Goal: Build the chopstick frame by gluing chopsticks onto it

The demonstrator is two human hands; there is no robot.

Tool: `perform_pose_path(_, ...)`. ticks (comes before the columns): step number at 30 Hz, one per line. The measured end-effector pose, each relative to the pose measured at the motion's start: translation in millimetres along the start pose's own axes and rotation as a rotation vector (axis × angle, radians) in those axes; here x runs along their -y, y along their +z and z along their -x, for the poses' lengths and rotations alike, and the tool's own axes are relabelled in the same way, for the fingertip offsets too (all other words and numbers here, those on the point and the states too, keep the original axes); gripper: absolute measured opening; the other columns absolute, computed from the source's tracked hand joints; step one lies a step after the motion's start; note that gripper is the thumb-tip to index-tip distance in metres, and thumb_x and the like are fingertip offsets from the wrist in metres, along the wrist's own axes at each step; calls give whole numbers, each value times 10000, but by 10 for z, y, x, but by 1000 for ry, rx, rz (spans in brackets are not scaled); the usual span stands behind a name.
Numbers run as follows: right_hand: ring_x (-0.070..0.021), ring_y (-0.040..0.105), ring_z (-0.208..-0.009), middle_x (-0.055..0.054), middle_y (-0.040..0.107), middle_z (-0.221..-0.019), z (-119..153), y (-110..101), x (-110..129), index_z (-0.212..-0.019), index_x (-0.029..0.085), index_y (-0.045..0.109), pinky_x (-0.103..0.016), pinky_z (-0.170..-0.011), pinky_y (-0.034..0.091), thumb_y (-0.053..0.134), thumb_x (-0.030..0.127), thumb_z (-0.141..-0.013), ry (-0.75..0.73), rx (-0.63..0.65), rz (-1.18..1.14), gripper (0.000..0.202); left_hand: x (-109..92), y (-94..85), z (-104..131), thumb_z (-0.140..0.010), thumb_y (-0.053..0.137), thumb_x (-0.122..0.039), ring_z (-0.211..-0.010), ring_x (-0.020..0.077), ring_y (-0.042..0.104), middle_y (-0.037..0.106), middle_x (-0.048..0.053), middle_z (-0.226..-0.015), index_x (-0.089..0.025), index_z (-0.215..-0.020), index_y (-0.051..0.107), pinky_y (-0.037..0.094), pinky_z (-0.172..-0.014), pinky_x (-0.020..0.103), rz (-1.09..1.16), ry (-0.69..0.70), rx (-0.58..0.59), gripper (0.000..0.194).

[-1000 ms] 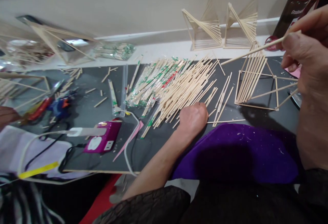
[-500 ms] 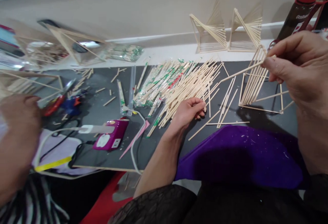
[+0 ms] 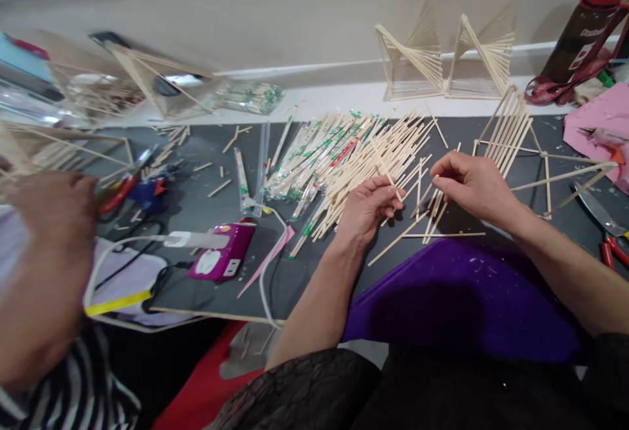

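Observation:
My left hand (image 3: 366,210) is closed, pinching a thin wooden stick (image 3: 386,169) that slants up and away over the loose pile. To its right, my right hand (image 3: 464,177) has thumb and fingertips closed on another wooden stick (image 3: 421,202), which points down to the left. Below it, several loose sticks (image 3: 445,235) lie crossed on the dark table. A large heap of bare sticks (image 3: 358,181) spreads beyond my left hand, beside plastic-wrapped sticks (image 3: 309,151) with green print. Behind my right hand stands a partly slatted stick frame (image 3: 508,138).
Two twisted stick models (image 3: 415,63) stand against the wall. Pliers (image 3: 602,214) and a pink sheet (image 3: 592,118) lie right, below a dark bottle (image 3: 574,43). A magenta power adapter (image 3: 223,253) with a white cable sits left. Another person's hand (image 3: 54,200) works at far left.
My right hand has come down and left from the raised position near the frame to beside my left hand, still with a stick. My left hand stays by the heap; the view has shifted slightly.

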State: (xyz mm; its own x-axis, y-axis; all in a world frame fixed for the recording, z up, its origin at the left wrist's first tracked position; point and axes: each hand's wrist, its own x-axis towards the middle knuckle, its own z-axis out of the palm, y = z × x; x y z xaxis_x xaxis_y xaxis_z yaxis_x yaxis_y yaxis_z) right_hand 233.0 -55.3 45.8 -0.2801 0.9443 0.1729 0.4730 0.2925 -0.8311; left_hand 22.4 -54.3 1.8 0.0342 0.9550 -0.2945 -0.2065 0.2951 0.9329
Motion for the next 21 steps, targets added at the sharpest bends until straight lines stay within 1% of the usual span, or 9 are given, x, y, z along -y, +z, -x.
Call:
perform_pose_path(2, -158, 646, -707, -67, 733, -883, -24, 51, -53, -1093, 131, 665, -307, -699, 491, 582, 206, -832, 43, 38, 53, 284, -12, 14, 5, -599, 816, -242, -520, 74, 628, 737, 27, -732, -139, -756, 648, 433, -405, 126, 13, 22, -12, 251)
perform_pose_path(4, -169, 658, -723, -97, 742, -1016, -36, 75, -86, -1284, 129, 592, -335, -740, 504, 597, 197, -819, 62, 88, 107, 470, -31, 22, 10, -607, 811, -231, -540, 73, 635, 740, 27, -764, -143, -728, 637, 439, -405, 123, 28, 37, -31, 229)
perform_pose_path(7, -173, 667, -734, -123, 723, -1134, -28, 76, -79, -1363, 134, 542, -351, -767, 507, 591, 188, -828, 30, 115, 152, 540, -79, 56, 33, -613, 804, -205, -555, 79, 646, 733, 22, -772, -151, -735, 631, 441, -399, 120, 35, 19, -28, 218)
perform_pose_path(9, -181, 672, -784, -118, 728, -1117, -10, 64, -41, -1275, 140, 611, -341, -775, 496, 572, 178, -850, -10, 99, 173, 429, -124, 116, 63, -603, 811, -192, -565, 85, 654, 725, 15, -754, -155, -776, 645, 449, -406, 122, 42, 3, -1, 243)
perform_pose_path(11, -183, 666, -824, -93, 747, -1018, 11, 47, 12, -1096, 156, 690, -319, -763, 475, 574, 197, -872, -37, 97, 178, 256, -174, 212, 98, -573, 839, -201, -573, 91, 654, 715, 7, -734, -157, -813, 664, 462, -417, 128, 60, 6, 36, 300)
perform_pose_path(13, -168, 650, -794, -68, 744, -903, 33, 25, 67, -949, 162, 709, -292, -718, 450, 606, 253, -883, -41, 95, 148, 152, -224, 331, 125, -532, 874, -242, -555, 87, 631, 691, -6, -691, -155, -781, 670, 458, -414, 136, 73, 36, 66, 333)
perform_pose_path(17, -132, 617, -700, -33, 698, -761, 66, -45, 150, -823, 154, 683, -261, -652, 417, 620, 259, -881, -68, 5, 44, 135, -304, 560, 131, -503, 900, -339, -490, 60, 534, 599, -39, -571, -164, -647, 621, 404, -408, 149, 54, 148, 58, 360)
perform_pose_path(19, -129, 620, -691, -22, 677, -719, 72, -87, 169, -788, 157, 668, -257, -649, 422, 587, 239, -892, -94, -35, 1, 156, -330, 650, 120, -523, 891, -377, -489, 65, 517, 579, -42, -548, -176, -629, 598, 383, -416, 163, 22, 209, 39, 370)
perform_pose_path(21, -127, 621, -680, -19, 670, -708, 66, -123, 172, -783, 160, 663, -252, -639, 428, 573, 234, -890, -94, -75, -23, 158, -351, 731, 117, -573, 870, -409, -508, 80, 525, 590, -36, -561, -188, -642, 598, 391, -440, 186, -43, 321, -5, 357)
